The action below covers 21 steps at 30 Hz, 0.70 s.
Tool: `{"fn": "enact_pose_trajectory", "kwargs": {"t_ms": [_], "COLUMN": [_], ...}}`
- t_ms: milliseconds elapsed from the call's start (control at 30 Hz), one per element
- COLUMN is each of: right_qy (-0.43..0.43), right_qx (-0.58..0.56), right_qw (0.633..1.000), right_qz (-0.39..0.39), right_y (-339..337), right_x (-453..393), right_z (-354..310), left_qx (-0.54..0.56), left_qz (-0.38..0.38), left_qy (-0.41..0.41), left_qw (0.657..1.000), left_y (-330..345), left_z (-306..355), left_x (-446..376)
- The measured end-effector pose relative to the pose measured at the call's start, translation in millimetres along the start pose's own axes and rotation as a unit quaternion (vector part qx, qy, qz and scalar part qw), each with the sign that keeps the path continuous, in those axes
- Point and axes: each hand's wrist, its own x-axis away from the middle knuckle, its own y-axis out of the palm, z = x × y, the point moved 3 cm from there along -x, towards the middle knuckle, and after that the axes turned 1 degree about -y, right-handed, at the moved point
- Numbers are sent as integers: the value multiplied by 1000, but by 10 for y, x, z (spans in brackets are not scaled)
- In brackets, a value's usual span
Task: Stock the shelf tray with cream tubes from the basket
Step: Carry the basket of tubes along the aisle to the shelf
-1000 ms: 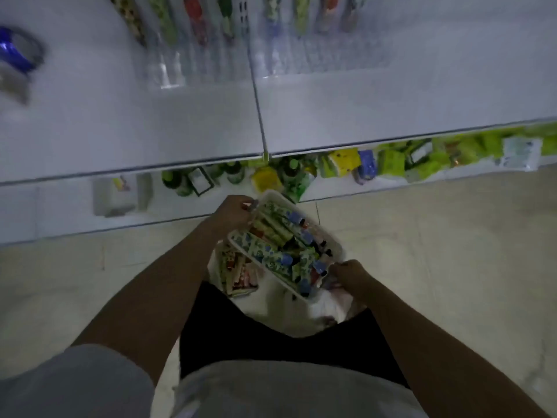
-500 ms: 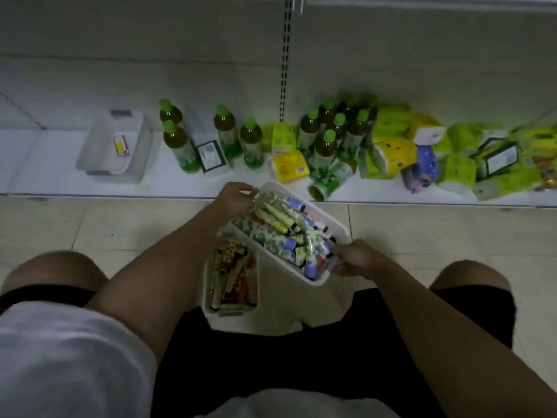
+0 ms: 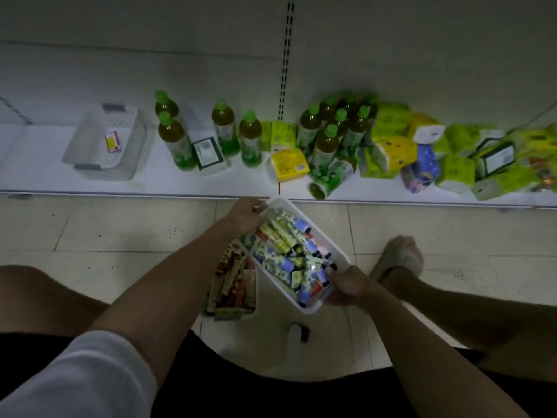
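Person crouches lower at the bottom shelf than half a second ago, white tray of cream tubes held in both hands as before.

The shelf (image 3: 150, 182) now looms larger and a sandalled foot (image 3: 398, 260) has come into view at right. The left hand (image 3: 245, 214) grips the far end of the white tray (image 3: 337, 251), fingers curled over its rim; the right hand (image 3: 346, 286) grips the near end. The tray, tilted over the floor, is packed with cream tubes (image 3: 286, 251) in floral blue, green and yellow. Under it a basket (image 3: 232, 315) on the floor holds more tubes in red-brown packs. On the shelf at left, an empty-looking white tray (image 3: 90, 158) holds one small red-yellow item (image 3: 113, 142), beside green-capped bottles (image 3: 177, 143).
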Motion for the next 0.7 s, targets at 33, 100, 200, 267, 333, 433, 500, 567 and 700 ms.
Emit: {"fn": "enact_pose_trajectory", "kwargs": {"t_ms": [33, 100, 200, 267, 333, 433, 500, 567, 700], "right_qy": [7, 25, 71, 105, 133, 193, 227, 257, 276], "right_qx": [-14, -39, -86, -134, -165, -201, -222, -238, -188], "right_qw": [1000, 999, 994, 985, 977, 960, 948, 936, 937], "right_qz": [5, 11, 12, 15, 19, 15, -7, -23, -105], "right_y": [11, 23, 72, 140, 209, 296, 372, 456, 520], "right_x": [-84, -252, -474, -621, -781, -1010, -1131, -1222, -1181], "right_z": [88, 251, 458, 613, 749, 893, 933, 972, 973], "left_qx": [-33, -103, -156, -174, -180, -226, -255, -250, -111], "left_qz": [-10, -37, -105, -142, -163, -179, -207, -206, 25], "left_qy": [-9, -25, -28, -19, -5, 21, 17, 22, 83], "left_qw": [999, 994, 982, 974, 970, 957, 944, 946, 990], "left_y": [90, 262, 590, 828, 1049, 1291, 1360, 1322, 886], "left_z": [-16, -24, -40, -57, -97, -261, -444, -585, -709], "left_x": [-104, -324, -667, -851, -997, -1159, -1198, -1172, -888]}}
